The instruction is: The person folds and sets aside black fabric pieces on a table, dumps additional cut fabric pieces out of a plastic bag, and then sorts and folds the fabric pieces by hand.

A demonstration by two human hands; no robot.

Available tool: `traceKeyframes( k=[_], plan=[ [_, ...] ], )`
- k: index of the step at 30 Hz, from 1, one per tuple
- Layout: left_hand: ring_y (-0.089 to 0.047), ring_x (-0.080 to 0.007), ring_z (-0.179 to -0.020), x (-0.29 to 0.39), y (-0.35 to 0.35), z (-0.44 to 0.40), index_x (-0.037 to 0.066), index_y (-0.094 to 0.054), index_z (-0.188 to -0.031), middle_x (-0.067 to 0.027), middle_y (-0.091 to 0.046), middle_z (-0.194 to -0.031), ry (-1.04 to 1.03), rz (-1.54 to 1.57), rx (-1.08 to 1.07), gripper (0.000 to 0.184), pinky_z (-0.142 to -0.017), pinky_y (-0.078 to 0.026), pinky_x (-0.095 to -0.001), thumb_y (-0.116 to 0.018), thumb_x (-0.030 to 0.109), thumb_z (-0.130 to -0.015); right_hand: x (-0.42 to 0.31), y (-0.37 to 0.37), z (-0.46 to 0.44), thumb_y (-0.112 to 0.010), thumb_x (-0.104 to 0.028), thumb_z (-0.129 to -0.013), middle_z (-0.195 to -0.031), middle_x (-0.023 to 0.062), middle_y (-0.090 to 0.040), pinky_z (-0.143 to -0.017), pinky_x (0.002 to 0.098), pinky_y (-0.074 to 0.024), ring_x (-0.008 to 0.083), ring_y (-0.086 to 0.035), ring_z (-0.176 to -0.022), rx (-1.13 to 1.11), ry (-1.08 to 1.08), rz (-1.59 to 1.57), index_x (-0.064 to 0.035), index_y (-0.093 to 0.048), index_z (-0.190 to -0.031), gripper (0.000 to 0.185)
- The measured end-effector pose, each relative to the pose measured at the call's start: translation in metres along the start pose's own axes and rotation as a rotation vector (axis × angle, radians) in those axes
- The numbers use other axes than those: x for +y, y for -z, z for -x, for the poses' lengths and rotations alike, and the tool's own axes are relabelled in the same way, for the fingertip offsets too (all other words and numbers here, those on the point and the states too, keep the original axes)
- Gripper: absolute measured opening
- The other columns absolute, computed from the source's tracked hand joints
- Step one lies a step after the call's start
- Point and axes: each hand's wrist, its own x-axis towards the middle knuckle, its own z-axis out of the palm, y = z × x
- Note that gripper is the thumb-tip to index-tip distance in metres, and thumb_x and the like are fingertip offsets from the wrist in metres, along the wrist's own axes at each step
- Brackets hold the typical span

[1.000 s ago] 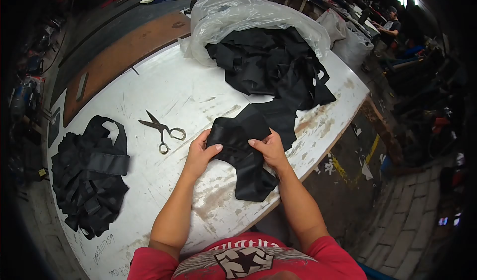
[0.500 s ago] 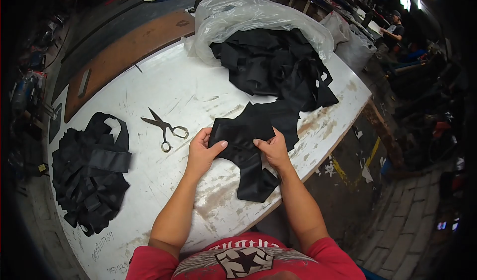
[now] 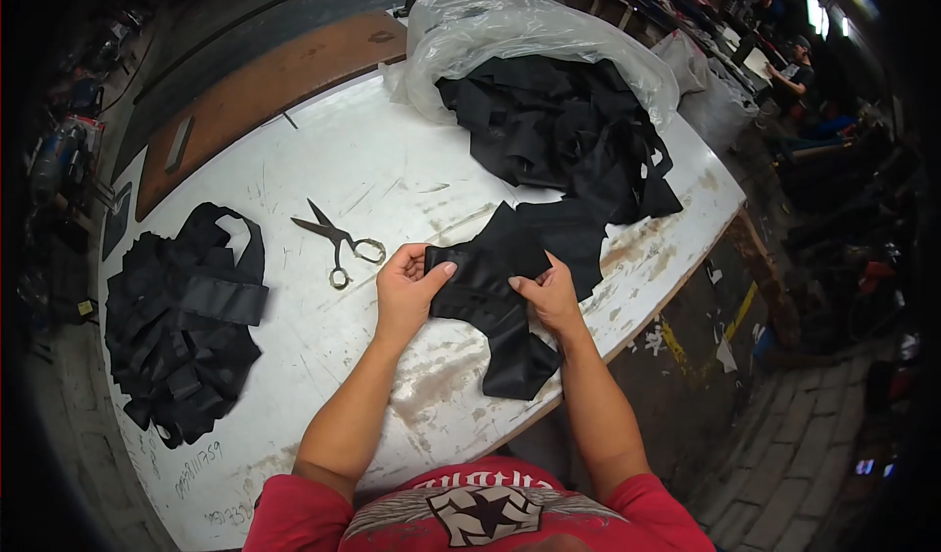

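My left hand [image 3: 410,289] pinches the left edge of a black fabric piece [image 3: 487,292], thumb on top. On the piece's right side, my right hand [image 3: 551,302] grips it the same way. One strip of it hangs down toward the table's front edge. Beyond it, more black fabric runs up to a large black heap [image 3: 559,125] spilling from a clear plastic bag [image 3: 534,21]. Open-bladed scissors [image 3: 340,243] lie left of my left hand. A second pile of black fabric pieces [image 3: 186,322] rests at the far left.
The white worktable [image 3: 323,356] has stains and handwriting near its lower left. A brown board [image 3: 265,96] with a small metal bar [image 3: 179,144] lies along the back left. Another person [image 3: 794,74] is at the upper right, near filled plastic sacks [image 3: 716,111].
The view has shifted slightly, so the table items appear farther right. Both hands still hold the fabric, and its left edge looks a little more folded in at my left thumb.
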Motion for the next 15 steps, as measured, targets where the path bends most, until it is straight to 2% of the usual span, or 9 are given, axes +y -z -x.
traceKeyframes(
  k=[2,8,15],
  plan=[
    [-0.061,-0.007,-0.078,0.0001,-0.0004,0.0003,-0.004,-0.059,-0.101,-0.0052,-0.067,-0.089,-0.004,-0.002,0.008,0.024,-0.073,-0.051,-0.0198,-0.072,-0.002,-0.081,0.0012,-0.0013,-0.001,-0.064,0.002,-0.082,-0.11,0.0075,-0.065,-0.088,0.0273,-0.0478,0.0124,-0.06,-0.096,0.003,-0.002,-0.041,0.0047,-0.056,-0.118,0.037],
    [-0.061,-0.007,-0.077,-0.0012,-0.0009,-0.0003,-0.004,-0.059,-0.1,-0.0055,-0.066,-0.088,0.009,-0.008,0.011,0.024,-0.072,-0.051,-0.02,-0.072,-0.002,-0.08,0.0026,-0.0011,0.0003,-0.068,-0.007,-0.085,-0.105,0.0066,-0.066,-0.085,0.0272,-0.0488,0.0125,-0.061,-0.092,0.039,-0.009,0.089,0.0051,-0.059,-0.113,0.032],
    [-0.06,-0.0074,-0.079,-0.0031,-0.0002,-0.0011,-0.004,-0.059,-0.102,-0.0053,-0.066,-0.089,0.028,-0.005,0.011,0.024,-0.074,-0.051,-0.0207,-0.071,0.001,-0.082,-0.0008,-0.0043,0.0001,-0.067,-0.007,-0.086,-0.101,0.0058,-0.067,-0.081,0.0258,-0.0487,0.0114,-0.061,-0.089,0.079,0.01,0.07,0.0051,-0.06,-0.109,0.027]
  ],
)
